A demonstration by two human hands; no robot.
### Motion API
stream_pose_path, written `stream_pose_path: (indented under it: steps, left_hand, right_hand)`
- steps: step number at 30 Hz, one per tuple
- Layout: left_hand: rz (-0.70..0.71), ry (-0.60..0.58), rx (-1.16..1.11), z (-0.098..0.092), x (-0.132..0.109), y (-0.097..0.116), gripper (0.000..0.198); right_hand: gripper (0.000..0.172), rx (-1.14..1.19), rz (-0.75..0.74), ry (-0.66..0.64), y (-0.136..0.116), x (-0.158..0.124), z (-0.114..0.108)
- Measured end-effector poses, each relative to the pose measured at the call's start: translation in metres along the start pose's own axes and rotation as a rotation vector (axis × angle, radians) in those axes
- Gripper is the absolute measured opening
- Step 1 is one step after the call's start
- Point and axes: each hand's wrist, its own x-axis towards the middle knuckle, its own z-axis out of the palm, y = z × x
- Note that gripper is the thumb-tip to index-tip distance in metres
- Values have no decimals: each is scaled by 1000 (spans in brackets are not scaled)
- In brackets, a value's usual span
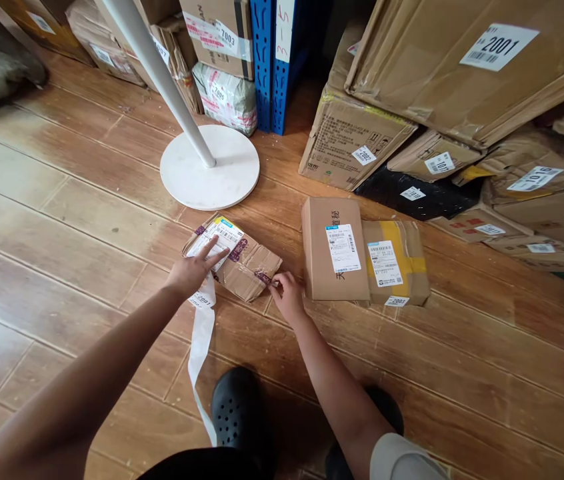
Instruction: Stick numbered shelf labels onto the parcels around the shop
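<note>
A small, dented cardboard parcel [249,270] with purple tape and a shipping label lies on the floor. My left hand [189,273] rests over its left part, two fingers spread across the shipping label. From under that palm a white strip of printed stickers [202,333] trails to the floor by my shoe; whether hidden fingers grip it is unclear. My right hand [287,295] is closed in a pinch at the parcel's right corner, on the end of the purple tape. Just right lie a brown carton [319,267] and a yellow-taped parcel [415,263] partly beneath it.
A white pole on a round base [187,180] stands beyond the parcel. Stacked boxes [437,87] with number stickers line the right side. More packages [227,100] sit behind, near a blue rack post [263,67]. My dark shoe [237,407] is close below.
</note>
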Motion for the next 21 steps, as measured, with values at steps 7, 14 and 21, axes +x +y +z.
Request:
stream_pose_path:
  steps: [7,14,21]
  left_hand:
    - [-13,29,20,-3,-2,5,87]
    - [-20,39,-64,-20,-3,12,78]
    - [-2,92,-407,-70,-15,65,67]
  right_hand:
    - [33,151,95,382,-14,-20,33]
    - [34,90,-160,-97,-37,-19,-30]
    - [27,-412,-105,-224,17,-64,-266]
